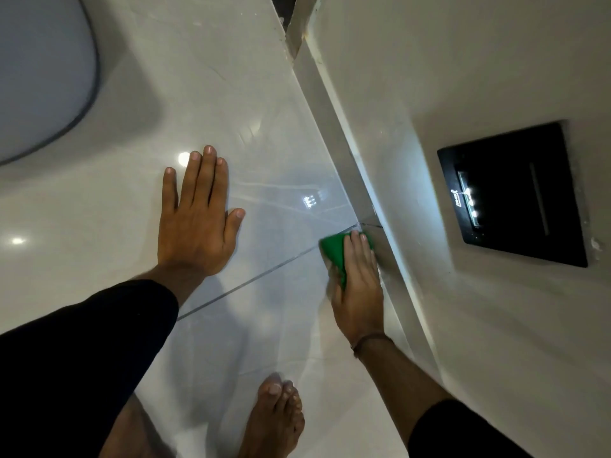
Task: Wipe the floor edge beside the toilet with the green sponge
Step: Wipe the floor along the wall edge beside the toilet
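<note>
My right hand (358, 285) presses the green sponge (334, 251) flat on the glossy white floor tile, right against the floor edge (370, 206) where the tile meets the wall skirting. Only the sponge's left part shows from under my fingers. My left hand (196, 219) lies flat on the floor with fingers spread, holding nothing, between the sponge and the toilet (43, 77) at the upper left.
A black panel with small lit dots (512, 193) is set in the white wall on the right. A tile joint (258, 279) runs diagonally across the floor. A bare foot (274, 421) stands at the bottom. A dark gap (284, 8) opens at the top.
</note>
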`<move>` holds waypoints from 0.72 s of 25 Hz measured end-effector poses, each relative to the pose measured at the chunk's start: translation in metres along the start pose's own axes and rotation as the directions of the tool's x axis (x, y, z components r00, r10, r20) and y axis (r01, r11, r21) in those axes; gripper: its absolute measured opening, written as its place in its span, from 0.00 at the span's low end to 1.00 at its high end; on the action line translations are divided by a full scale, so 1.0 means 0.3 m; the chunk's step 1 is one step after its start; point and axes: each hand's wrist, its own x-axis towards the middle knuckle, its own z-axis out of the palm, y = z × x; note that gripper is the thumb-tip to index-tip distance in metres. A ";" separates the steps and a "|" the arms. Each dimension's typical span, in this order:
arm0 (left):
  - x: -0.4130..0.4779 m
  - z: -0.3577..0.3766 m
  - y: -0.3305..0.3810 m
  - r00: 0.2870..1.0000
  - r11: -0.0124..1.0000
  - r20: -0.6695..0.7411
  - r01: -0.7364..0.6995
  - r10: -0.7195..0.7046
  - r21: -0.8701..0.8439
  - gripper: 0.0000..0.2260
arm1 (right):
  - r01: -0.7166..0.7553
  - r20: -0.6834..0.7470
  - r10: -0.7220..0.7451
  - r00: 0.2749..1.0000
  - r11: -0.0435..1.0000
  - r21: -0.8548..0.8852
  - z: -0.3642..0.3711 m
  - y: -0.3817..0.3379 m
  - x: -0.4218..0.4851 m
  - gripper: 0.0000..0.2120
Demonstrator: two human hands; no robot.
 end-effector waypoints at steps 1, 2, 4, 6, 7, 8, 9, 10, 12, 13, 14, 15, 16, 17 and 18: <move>-0.001 0.000 0.000 1.000 1.000 0.000 0.001 -0.001 -0.002 0.35 | 0.010 -0.002 -0.010 1.000 1.000 -0.001 -0.003 -0.039 0.061 0.30; -0.003 -0.001 -0.002 1.000 1.000 -0.001 0.000 0.000 0.001 0.36 | 0.019 -0.003 -0.019 1.000 1.000 0.002 -0.001 -0.092 0.137 0.30; -0.001 -0.001 -0.005 1.000 1.000 -0.001 -0.006 0.006 0.012 0.36 | 0.035 -0.017 -0.035 0.999 0.999 0.016 0.013 -0.207 0.311 0.31; -0.001 -0.001 -0.004 1.000 1.000 0.000 -0.003 0.003 0.010 0.36 | 0.039 -0.031 -0.038 0.999 0.999 0.027 0.018 -0.290 0.437 0.31; -0.001 -0.002 -0.005 1.000 1.000 0.005 -0.004 0.004 0.008 0.36 | 0.048 -0.036 -0.047 0.998 0.999 0.025 0.019 -0.301 0.461 0.31; -0.002 -0.003 -0.004 1.000 1.000 0.011 -0.004 0.004 0.008 0.36 | 0.056 -0.035 -0.055 0.998 0.998 0.023 0.018 -0.290 0.456 0.31; 0.001 -0.005 -0.003 1.000 1.000 0.015 -0.004 0.004 0.013 0.36 | 0.058 -0.030 -0.057 0.998 0.998 0.025 0.012 -0.261 0.424 0.31; 0.002 -0.007 -0.003 1.000 1.000 0.021 0.001 -0.001 0.016 0.36 | 0.062 -0.026 -0.061 0.998 0.998 0.027 0.006 -0.218 0.362 0.31; -0.001 -0.010 -0.001 1.000 1.000 0.029 0.009 -0.009 0.009 0.36 | 0.050 -0.027 -0.049 0.998 0.999 0.020 -0.002 -0.110 0.182 0.30; -0.003 -0.010 0.000 1.000 1.000 0.030 0.006 -0.006 0.005 0.35 | 0.021 -0.027 -0.021 0.999 1.000 0.017 -0.002 -0.047 0.080 0.31; -0.003 -0.006 -0.001 1.000 1.000 0.027 0.004 -0.004 0.006 0.35 | -0.012 -0.027 0.013 1.000 1.000 0.018 0.000 0.022 -0.021 0.32; -0.003 -0.004 -0.004 1.000 1.000 0.022 0.003 -0.004 0.011 0.35 | -0.041 -0.022 0.041 0.999 0.999 0.015 0.004 0.091 -0.119 0.32; -0.003 -0.002 -0.007 1.000 1.000 0.018 0.001 -0.001 0.011 0.35 | -0.072 -0.012 0.072 0.997 0.997 0.003 0.007 0.153 -0.212 0.33; -0.003 0.001 -0.009 1.000 1.000 0.014 -0.005 0.005 0.007 0.35 | -0.111 -0.001 0.111 0.994 0.994 -0.018 0.008 0.207 -0.295 0.34; -0.004 0.003 -0.009 1.000 1.000 0.009 -0.010 0.010 0.004 0.35 | -0.147 0.003 0.147 0.989 0.988 -0.039 0.008 0.250 -0.364 0.36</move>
